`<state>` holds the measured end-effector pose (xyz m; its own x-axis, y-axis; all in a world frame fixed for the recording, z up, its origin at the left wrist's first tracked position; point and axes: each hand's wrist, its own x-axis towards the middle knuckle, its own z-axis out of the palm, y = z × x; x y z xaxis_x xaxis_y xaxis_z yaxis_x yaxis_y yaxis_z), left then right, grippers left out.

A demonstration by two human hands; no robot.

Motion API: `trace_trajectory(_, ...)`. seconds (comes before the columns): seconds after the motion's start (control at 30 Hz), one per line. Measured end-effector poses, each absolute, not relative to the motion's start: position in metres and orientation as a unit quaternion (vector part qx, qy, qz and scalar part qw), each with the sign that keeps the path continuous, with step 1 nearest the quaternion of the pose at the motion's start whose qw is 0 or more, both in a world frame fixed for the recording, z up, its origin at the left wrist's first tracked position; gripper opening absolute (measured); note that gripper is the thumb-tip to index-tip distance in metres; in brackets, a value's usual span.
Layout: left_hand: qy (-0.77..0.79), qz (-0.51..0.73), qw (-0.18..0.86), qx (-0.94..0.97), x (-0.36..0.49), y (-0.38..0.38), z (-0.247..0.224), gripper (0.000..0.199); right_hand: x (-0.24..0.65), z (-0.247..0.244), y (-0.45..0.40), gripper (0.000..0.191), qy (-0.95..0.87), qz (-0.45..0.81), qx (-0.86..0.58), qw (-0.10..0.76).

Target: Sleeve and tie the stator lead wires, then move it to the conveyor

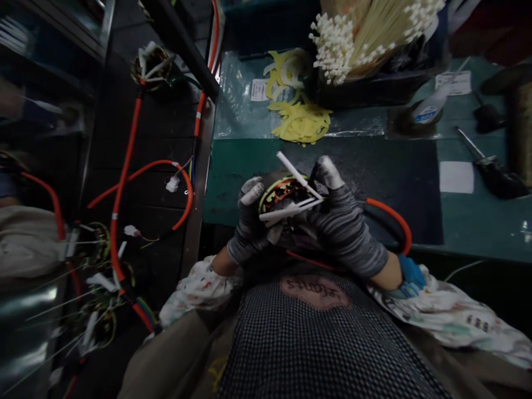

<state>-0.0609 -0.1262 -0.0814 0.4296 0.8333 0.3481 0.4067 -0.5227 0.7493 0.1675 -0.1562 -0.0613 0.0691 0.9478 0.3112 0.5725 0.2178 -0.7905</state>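
A round motor stator, with dark slots, reddish windings and a yellow-green rim, is held at the near edge of the bench. My left hand, in a grey striped glove with pale fingertips, is closed round its left side. On its right side, my gloved right hand grips it close to where white sleeves stick out. One sleeve points up and left; another lies across the stator's front. An orange cable curves out beyond my right wrist. The fingers' undersides and the stator's lower part are hidden.
Yellow curved strips lie on clear plastic behind my hands. A dark box holds bundled white-tipped ties. Rightward are a screwdriver, a white label and a bottle. More stators with orange cables lie left. A person's leg shows far left.
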Motion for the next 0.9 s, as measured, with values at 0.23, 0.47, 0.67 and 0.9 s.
trace_trajectory(0.23,0.273,0.485,0.231,0.798,-0.042,-0.115,-0.081,0.077,0.185,-0.079,-0.16,0.079,-0.743,0.178,-0.527,0.372)
trace_trajectory(0.47,0.284,0.444,0.218,0.821,-0.042,-0.121,-0.069,0.074,0.193,-0.067,-0.158,0.065,-0.766,0.154,-0.49,0.388)
trace_trajectory(0.67,0.296,0.443,0.222,0.816,-0.038,-0.124,-0.063,0.09,0.186,-0.073,-0.169,0.073,-0.735,0.204,-0.526,0.377)
trace_trajectory(0.9,0.374,0.386,0.22,0.814,-0.019,-0.13,-0.044,0.074,0.216,-0.071,-0.171,0.045,-0.723,0.236,-0.531,0.374)
